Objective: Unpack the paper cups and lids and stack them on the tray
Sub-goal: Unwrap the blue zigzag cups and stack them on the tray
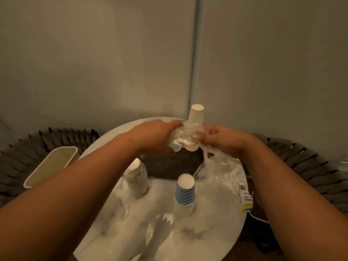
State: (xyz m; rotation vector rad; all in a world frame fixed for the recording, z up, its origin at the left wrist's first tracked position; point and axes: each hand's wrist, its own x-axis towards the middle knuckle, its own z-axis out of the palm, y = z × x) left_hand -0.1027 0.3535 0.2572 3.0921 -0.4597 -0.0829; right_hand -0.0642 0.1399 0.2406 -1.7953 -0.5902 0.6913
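Both my arms stretched forward, my left hand (160,137) and right hand (221,141) gripping a crumpled clear plastic sleeve of white paper cups (185,137), blue-striped paper cup stack (184,194) nearer me below my hands.

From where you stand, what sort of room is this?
Probably a home sitting corner or patio: a small round white table against plain walls, with woven chairs on both sides.

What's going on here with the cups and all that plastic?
A person is unpacking paper cups at a round white table. The left hand grips a wrapped bundle of cups, while the right hand pinches the clear plastic wrapper and pulls it away. Three upside-down cup stacks already stand out: a plain one behind the hands, a blue striped one and a patterned one nearer.
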